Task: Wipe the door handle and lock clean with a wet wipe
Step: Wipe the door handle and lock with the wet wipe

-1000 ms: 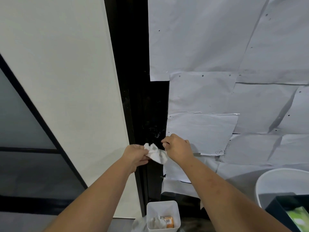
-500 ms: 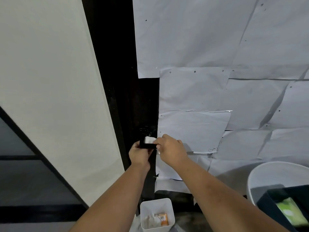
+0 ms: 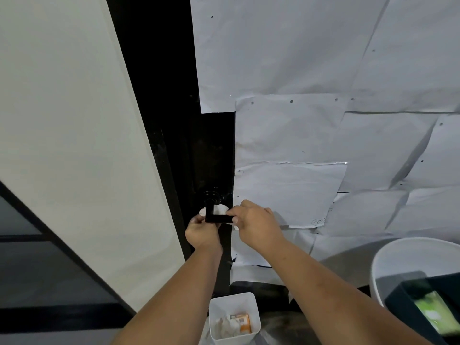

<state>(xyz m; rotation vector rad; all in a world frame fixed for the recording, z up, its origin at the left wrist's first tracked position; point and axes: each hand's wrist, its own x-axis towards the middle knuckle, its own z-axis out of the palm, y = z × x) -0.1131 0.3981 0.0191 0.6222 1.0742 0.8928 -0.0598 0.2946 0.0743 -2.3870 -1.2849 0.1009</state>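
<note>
Head view had you looking down at a black door (image 3: pixel 159 70), and both your hands were up at the black lever handle (image 3: pixel 218 218). Your left hand (image 3: pixel 202 232) sat just below the lever's bend, fingers curled shut around 1 end of the white wet wipe (image 3: pixel 220 209), thumb pressed up against the lever. Your right hand (image 3: pixel 256 224) was at the free end of the lever, fingers pinched closed on the other end of the wipe, a little white showing under your knuckles. The wipe ran behind the lever, bunched between it and the door, with white peeking out on both sides of the lever's neck. Above it was the round black rose (image 3: pixel 212 196) where the neck met the door; whether the wipe touched it, you couldn't tell from this angle.

White paper sheets (image 3: pixel 298 120) covered the door to the right of the handle, overlapping and creased. On the left stood a pale wall panel (image 3: pixel 62 120). Down by your forearms sat a small white bin (image 3: pixel 234 318), open-topped, with crumpled white bits and an orange-and-white packet (image 3: pixel 242 322) inside. At the far right, a large white tub (image 3: pixel 398 257) held a dark box (image 3: pixel 408 292), and something green (image 3: pixel 435 312) lay blurred in it.
</note>
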